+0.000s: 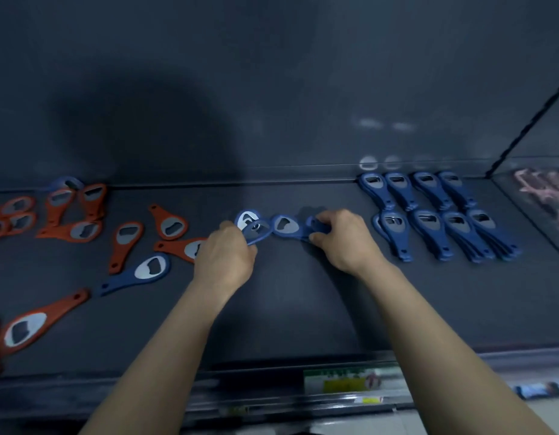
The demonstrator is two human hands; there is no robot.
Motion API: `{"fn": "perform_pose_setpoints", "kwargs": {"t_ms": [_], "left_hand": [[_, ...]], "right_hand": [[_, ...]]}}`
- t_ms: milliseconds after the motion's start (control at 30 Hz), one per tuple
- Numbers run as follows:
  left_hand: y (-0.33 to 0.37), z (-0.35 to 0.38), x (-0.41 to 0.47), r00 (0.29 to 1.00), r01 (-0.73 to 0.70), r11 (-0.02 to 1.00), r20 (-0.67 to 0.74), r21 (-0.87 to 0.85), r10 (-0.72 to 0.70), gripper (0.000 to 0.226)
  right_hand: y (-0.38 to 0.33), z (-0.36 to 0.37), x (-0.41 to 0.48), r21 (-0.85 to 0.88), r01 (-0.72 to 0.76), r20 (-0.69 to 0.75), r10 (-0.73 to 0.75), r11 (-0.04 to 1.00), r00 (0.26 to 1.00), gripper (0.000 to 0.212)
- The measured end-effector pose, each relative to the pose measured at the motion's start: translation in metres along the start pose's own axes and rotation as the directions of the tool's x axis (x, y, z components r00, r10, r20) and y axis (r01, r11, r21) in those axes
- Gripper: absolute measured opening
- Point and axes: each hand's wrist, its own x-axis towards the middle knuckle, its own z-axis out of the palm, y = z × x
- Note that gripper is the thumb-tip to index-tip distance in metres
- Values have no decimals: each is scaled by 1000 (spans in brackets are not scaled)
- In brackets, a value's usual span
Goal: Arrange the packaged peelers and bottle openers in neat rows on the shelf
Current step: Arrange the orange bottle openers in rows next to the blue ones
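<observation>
Blue stacks (pixel 429 221): 8 piles of blue bottle openers in 2 rows of 4, at 3 o'clock on the shelf (pixel 287 309). The back row lies against the rear wall (pixel 272 89), the front row just before it, handles toward the viewer. No. per pile can't be told.

Centre group (pixel 284 226): approx. 4 blue openers side by side, partly overlapping, mid-shelf at 12 o'clock from the wrists. The left hand (pixel 225 259) pinches the leftmost openers (pixel 256 230) w/ curled fingers. The right hand (pixel 338 237) has its thumb and fingers curled round the rightmost opener (pixel 319 229). One opener lies btw the two hands.

Red openers (pixel 124 243): approx. 10-11, loose at 9 o'clock, at all angles, some overlapping, a few cut off by the frame edge at 8 o'clock. Mixed in are 1 loose blue opener (pixel 140 271) just left of the left forearm and another blue one (pixel 68 183) part-hidden behind the reds at 10 o'clock.

A divider (pixel 523 120) at 2 o'clock closes off the next bay, which holds pink goods (pixel 542 189), too blurred to name. There is a price label (pixel 341 379) on the shelf front at 6 o'clock.
</observation>
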Motion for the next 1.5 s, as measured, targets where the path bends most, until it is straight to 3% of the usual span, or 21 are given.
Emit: {"fn": "perform_pose_setpoints", "kwargs": {"t_ms": [133, 233, 333, 467, 600, 767, 900, 1033, 1233, 1333, 1500], "left_hand": [[2, 4, -7, 998, 64, 998, -31, 20, -63, 32], [0, 2, -12, 995, 94, 995, -30, 46, -92, 36], [0, -3, -18, 991, 135, 990, -23, 31, -135, 43], [0, -6, -22, 989, 139, 990, -45, 34, -138, 50], [-1, -7, -19, 991, 126, 989, -57, 80, -122, 46], [-5, -12, -13, 998, 15, 997, -70, 82, -9, 30], [-13, -15, -11, 992, -36, 999, -121, -15, 34, 27], [-22, -18, -12, 985, -9, 1000, -173, -24, 5, 32], [-26, -16, -14, 997, -8, 1000, -71, 2, 8, 44], [-25, -16, -14, 998, -40, 998, -41, 57, 42, 35], [-25, -14, -7, 989, -114, 989, -88, 89, 122, 25]], "right_hand": [[0, -13, 4, -57, 166, -73, -170, 984, 983, 36], [-6, -18, 10, 59, 304, -153, -292, 951, 944, 27], [-12, -14, 13, 294, 331, -198, -282, 896, 939, 23], [-7, -3, 12, 473, 216, -148, -164, 854, 975, 25], [1, 5, 10, 386, 119, -149, -65, 915, 987, 16], [2, 12, 4, 212, 79, -148, -48, 974, 988, 9], [-2, 13, 0, 46, 44, -47, -42, 998, 998, 47], [-9, 17, 1, -110, 12, -52, -17, 994, 999, 49], [-22, 17, -3, -88, -104, -78, 97, 991, 992, 45], [-27, 15, -7, -165, -128, -93, 114, 978, 989, 33], [-34, 16, -12, -187, -249, -148, 223, 950, 963, 32]]}}
